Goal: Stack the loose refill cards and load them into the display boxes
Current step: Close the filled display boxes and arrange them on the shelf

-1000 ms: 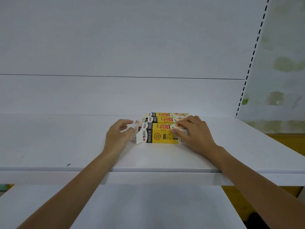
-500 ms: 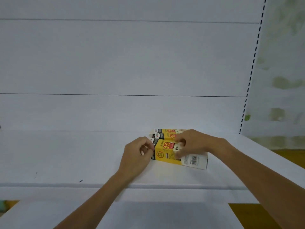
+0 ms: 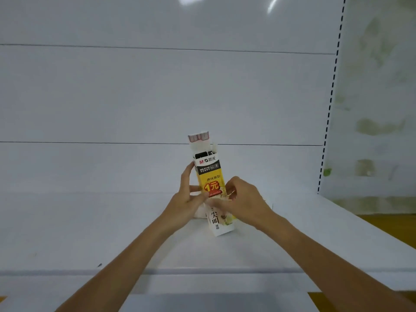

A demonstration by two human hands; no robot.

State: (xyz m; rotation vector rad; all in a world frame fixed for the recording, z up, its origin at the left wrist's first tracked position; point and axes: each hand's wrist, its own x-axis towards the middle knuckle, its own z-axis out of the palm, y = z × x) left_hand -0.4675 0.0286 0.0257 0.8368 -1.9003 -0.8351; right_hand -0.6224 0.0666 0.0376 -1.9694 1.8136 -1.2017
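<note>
Yellow, black and white card made up the display box (image 3: 210,176), which stood nearly upright and tilted a little, its lower end close to the shelf (image 3: 90,233) and its open top flap (image 3: 198,137) raised above the mouth. Dark contents showed just inside that mouth; whether they were refill cards could not be told. The left hand (image 3: 184,203) gripped the box's left side, its fingers (image 3: 188,174) spread up along the edge and the thumb pressed across the front. The right hand (image 3: 244,199) closed on the box's lower right part, fingers curled and pinching the card near the red price mark. A pale shape lay on the shelf just behind the hands, mostly hidden by them.

Both hands worked near the middle of the shelf, well back from its front edge (image 3: 202,271). White shelf lay bare toward the left edge and toward the right edge alike, and the white back panel (image 3: 135,97) rose behind the box. A slotted upright (image 3: 331,104) marked the shelf's far right corner, well apart from the hands.
</note>
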